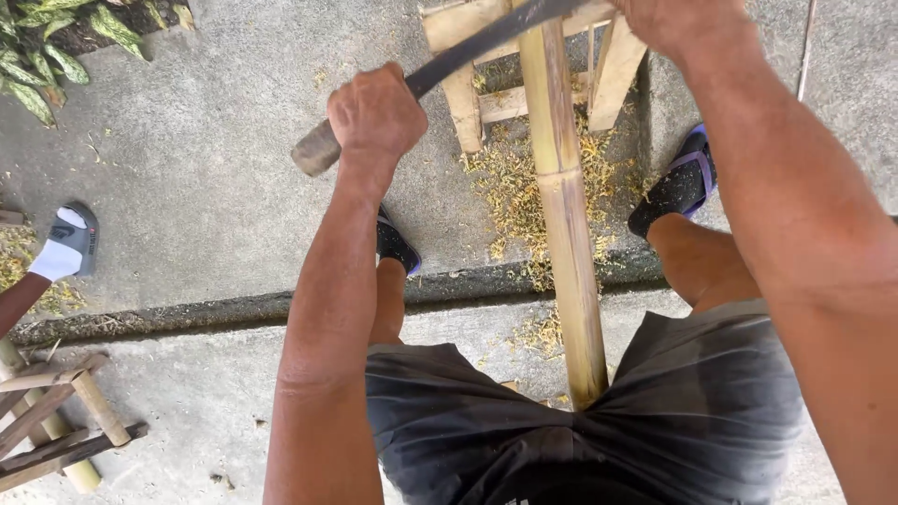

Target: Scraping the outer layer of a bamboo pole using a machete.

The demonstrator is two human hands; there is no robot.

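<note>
1. Looking down from the head camera, the left hand [376, 117] is clenched around the rounded wooden handle [316, 150] of a long dark blade [486, 42].
2. The blade runs up and to the right from that fist and lies across a bamboo pole [564, 206], near the top of the picture.
3. The right hand [678, 21] sits at the top edge, closed over the far end of the blade; its fingers are partly cut off by the frame, so the exact grip cannot be told.
4. The bamboo pole runs from the top of the view straight down between the person's legs, where its lower end meets the dark shorts [580, 421].
5. Its upper part rests on a small wooden stand [524, 93] made of pale slats, which stands on the concrete ground [215, 178].
6. Pale yellow shavings [514, 196] lie scattered on the concrete around the foot of the stand and beside the pole.
7. The person's feet in dark sandals are planted either side of the pole: the left sandal [396, 245] just below the left forearm, the right sandal [678, 182] beside the stand.
8. At the left edge, another person's foot in a white sock and grey sandal [67, 241] rests on the concrete, well apart from the work.
9. A second wooden frame [56, 421] lies in the lower left corner.
10. Green leaves [47, 47] fill the upper left corner.
</note>
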